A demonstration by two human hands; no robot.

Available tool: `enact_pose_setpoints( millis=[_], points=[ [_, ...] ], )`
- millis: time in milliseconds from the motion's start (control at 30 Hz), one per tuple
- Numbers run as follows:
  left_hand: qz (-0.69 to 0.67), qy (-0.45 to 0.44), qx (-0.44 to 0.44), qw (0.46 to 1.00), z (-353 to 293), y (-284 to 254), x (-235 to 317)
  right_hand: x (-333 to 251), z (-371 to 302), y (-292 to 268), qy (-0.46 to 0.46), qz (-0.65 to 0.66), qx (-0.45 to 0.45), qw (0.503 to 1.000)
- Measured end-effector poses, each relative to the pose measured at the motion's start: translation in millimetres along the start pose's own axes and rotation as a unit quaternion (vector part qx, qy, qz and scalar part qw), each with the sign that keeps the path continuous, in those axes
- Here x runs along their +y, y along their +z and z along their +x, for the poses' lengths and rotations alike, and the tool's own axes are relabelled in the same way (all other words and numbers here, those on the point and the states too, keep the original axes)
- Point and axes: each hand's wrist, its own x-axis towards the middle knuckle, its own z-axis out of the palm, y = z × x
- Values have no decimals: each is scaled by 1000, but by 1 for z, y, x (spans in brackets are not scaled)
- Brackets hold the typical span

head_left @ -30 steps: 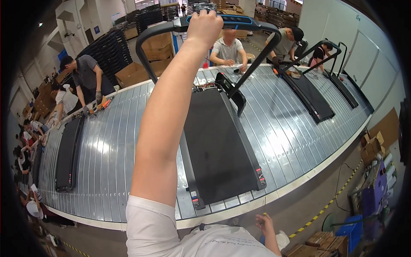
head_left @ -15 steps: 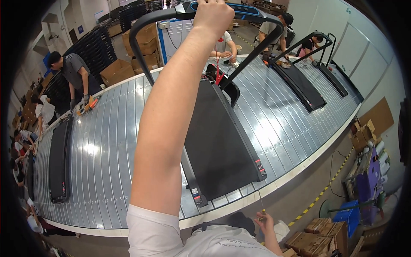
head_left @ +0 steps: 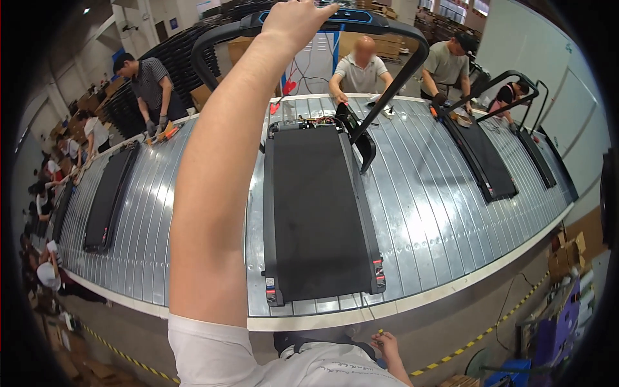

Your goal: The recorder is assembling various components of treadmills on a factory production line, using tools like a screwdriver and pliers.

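Observation:
Stretched out at the top, my left hand [head_left: 293, 20] rests on the control console [head_left: 354, 20] of a black treadmill. One digit points right across the console; the other fingertips are cut off by the frame edge. Below lies the treadmill's running belt [head_left: 316, 213], flat on the metal-slat conveyor [head_left: 425, 213]. At its far end the motor bay [head_left: 309, 120] shows loose wires, with a black cover [head_left: 362, 145] tilted beside it. Low at my right side, my right hand [head_left: 388, 348] is closed round a thin-shafted tool with a yellow handle [head_left: 380, 331], resembling a screwdriver.
Opposite, a co-worker in a white shirt [head_left: 362, 72] reaches to the black cover. Red clips [head_left: 275, 107] on wires hang left of the motor bay. Other treadmills [head_left: 480, 151] lie on both sides, with people working at them. Yellow-black tape [head_left: 464, 358] marks the floor.
My view has shifted, bringing the opposite co-worker into fuller sight. My left hand stays at the console, one digit now reaching right. The red clips have moved left, away from the motor bay.

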Motion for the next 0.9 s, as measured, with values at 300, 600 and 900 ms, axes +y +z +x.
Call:
enact_pose_setpoints(
  millis=[300,600,900],
  points=[
    [85,-43,-35,995,-1,3,32,-33,33,-34,0,-101,-61,993],
    [28,16,46,998,9,23,31,-13,8,-13,-23,-48,14,999],
    [-41,6,133,990,10,27,21,8,-6,28,-47,-26,70,996]
  ],
)
